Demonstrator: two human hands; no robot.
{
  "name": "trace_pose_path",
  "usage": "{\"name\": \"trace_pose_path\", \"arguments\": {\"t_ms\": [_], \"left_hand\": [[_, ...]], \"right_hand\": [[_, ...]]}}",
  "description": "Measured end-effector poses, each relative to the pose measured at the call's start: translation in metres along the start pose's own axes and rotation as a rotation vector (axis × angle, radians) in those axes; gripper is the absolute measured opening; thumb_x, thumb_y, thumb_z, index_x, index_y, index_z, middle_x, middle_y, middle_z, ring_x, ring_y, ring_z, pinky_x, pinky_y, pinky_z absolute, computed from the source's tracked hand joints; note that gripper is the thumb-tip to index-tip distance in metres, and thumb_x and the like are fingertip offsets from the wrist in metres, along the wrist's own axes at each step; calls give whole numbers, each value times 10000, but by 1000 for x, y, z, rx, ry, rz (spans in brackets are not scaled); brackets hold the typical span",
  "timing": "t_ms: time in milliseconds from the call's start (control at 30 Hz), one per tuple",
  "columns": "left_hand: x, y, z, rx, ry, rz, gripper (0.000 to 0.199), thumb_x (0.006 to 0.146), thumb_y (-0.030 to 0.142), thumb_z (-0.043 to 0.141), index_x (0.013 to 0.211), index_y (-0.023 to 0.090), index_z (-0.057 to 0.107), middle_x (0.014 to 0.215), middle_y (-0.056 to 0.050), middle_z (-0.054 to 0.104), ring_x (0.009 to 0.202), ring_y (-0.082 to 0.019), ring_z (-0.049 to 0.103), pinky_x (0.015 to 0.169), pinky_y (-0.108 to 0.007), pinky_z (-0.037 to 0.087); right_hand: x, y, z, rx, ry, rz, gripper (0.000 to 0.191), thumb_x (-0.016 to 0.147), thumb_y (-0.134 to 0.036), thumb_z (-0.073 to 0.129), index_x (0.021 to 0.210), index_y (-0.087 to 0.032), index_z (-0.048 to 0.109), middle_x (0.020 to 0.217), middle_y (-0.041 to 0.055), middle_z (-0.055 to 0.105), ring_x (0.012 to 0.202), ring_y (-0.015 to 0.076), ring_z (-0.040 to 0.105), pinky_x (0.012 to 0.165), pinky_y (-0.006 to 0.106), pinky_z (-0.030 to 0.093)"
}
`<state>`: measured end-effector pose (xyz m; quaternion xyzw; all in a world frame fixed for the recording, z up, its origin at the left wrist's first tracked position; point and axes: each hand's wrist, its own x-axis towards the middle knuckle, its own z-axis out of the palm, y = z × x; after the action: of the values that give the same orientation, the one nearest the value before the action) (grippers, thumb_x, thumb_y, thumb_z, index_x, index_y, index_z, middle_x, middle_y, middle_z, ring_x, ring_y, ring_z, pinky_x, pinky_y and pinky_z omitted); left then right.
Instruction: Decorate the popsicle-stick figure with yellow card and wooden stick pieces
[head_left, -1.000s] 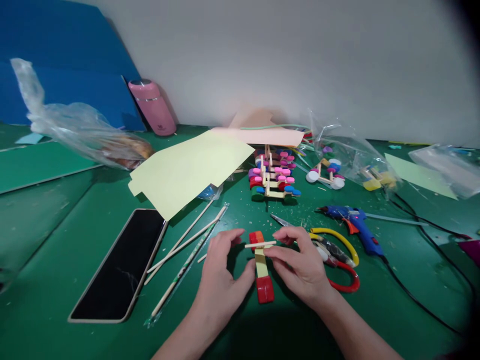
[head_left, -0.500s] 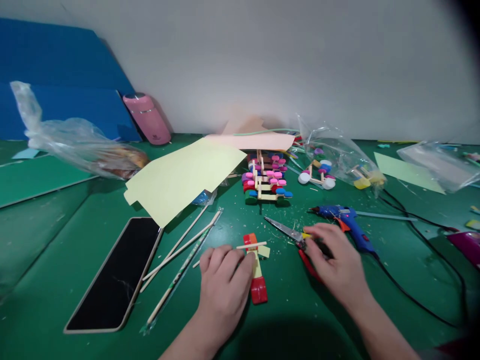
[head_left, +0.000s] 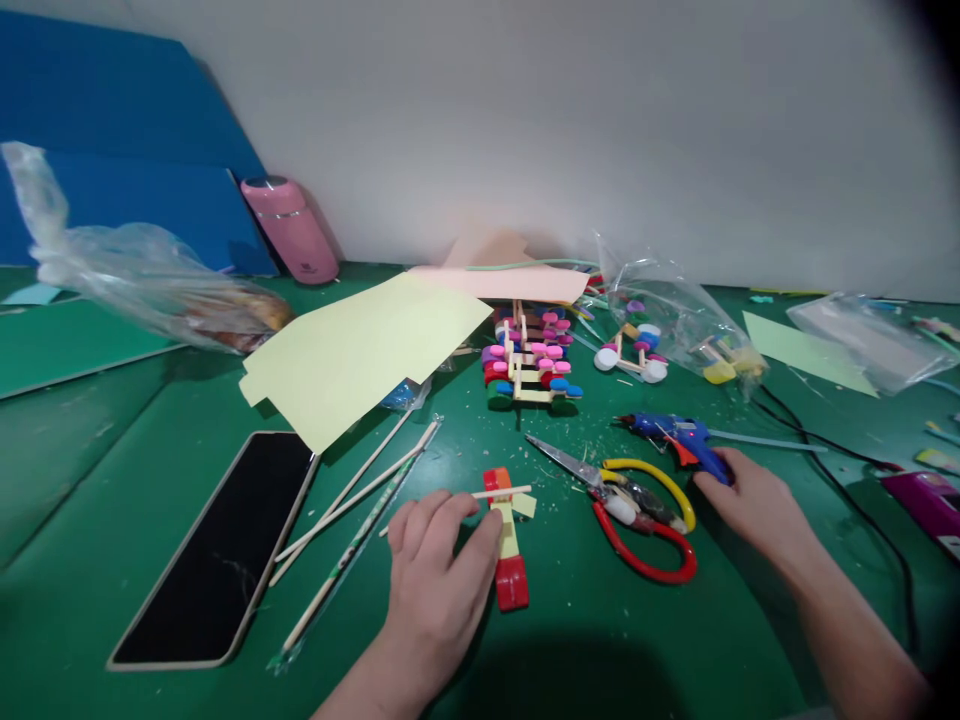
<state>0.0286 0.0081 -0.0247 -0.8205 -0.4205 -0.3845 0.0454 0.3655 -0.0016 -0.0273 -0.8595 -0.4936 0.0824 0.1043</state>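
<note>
My left hand [head_left: 439, 575] is closed over a thin wooden stick [head_left: 506, 492], with its thumb against a small piece [head_left: 513, 580] with red ends and a pale yellow middle. The stick lies across the piece's upper end, beside a small yellow paper scrap [head_left: 526, 506]. My right hand [head_left: 757, 505] has its fingers around the handle of a blue glue gun [head_left: 667, 430], which lies on the table. Between the hands rest scissors [head_left: 622, 505] with one yellow and one red handle, blades slightly apart. What the left palm covers is hidden.
A phone [head_left: 217, 550], loose sticks [head_left: 352, 485] and yellow paper [head_left: 367, 350] lie left. Several small wheeled models [head_left: 536, 370] stand behind. A black cord [head_left: 847, 480] runs right of the glue gun. A pink bottle [head_left: 292, 230] stands against a blue board [head_left: 127, 200].
My right hand has let go of the scissors and moved right onto the glue gun's handle. The scissors stay on the table. My left hand keeps its place by the red-ended piece.
</note>
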Motion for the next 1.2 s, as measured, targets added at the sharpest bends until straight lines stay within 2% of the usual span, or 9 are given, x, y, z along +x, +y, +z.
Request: {"name": "trace_pose_path", "arguments": {"t_ms": [67,167,233,333,433,533,700,933,1200], "left_hand": [[1,0,-1,-4,-17,-3,123,751,87,553,828,151,624,823,-107,579,799,-253,518,648,-393,418],[1,0,-1,-28,-29,-1,129,747,71,545,836,128,619,869,-129,571,827,-258,524,673,-409,443],[2,0,-1,-48,-39,-32,120,758,82,529,823,132,617,864,-120,580,815,-240,534,678,-392,458],[6,2,-1,-85,-63,-142,126,781,112,496,787,155,615,818,-89,602,762,-204,557,661,-339,477],[9,4,-2,-124,-94,-242,143,796,142,474,766,173,610,774,-65,622,713,-184,573,645,-311,489],[11,6,-4,-154,-126,-317,144,802,163,468,765,185,605,748,-49,630,688,-174,584,630,-291,499],[9,7,-3,-187,-136,-371,121,800,191,480,797,189,601,789,-49,633,738,-176,601,635,-275,516],[10,6,-4,-201,-140,-386,113,786,173,484,775,204,593,788,-35,638,751,-179,603,673,-297,513],[15,8,-5,-219,-129,-381,120,781,147,483,759,212,580,743,-20,631,695,-172,592,656,-304,500]], "right_hand": [[0,-1,-8,53,-17,18,325,646,-399,485,848,-162,576,594,65,565,563,267,545,534,352,390],[-8,-7,-22,186,-70,9,336,720,-442,441,901,-173,526,674,71,598,627,246,567,565,330,422],[-18,-15,-31,440,-186,13,338,774,-471,407,934,-190,508,727,54,615,666,204,581,560,274,443],[-34,-32,-38,980,-384,75,312,778,-479,483,907,-201,543,647,15,599,595,141,544,512,201,433],[-50,-50,-36,1179,-444,97,197,758,-399,576,850,-225,559,621,-13,599,567,106,524,532,162,435],[-62,-56,-32,1098,-465,-45,158,761,-379,576,778,-221,574,631,-8,612,579,118,545,523,174,447],[-76,-49,-30,700,-424,-363,318,792,-393,508,552,-193,566,548,18,598,516,143,565,483,205,474],[-106,-72,-24,338,-79,-593,307,807,-407,478,573,-222,552,475,1,553,411,138,524,372,200,443],[-110,-86,-14,268,10,-727,253,837,-359,435,845,-193,625,605,42,666,451,160,603,383,210,495]]}}
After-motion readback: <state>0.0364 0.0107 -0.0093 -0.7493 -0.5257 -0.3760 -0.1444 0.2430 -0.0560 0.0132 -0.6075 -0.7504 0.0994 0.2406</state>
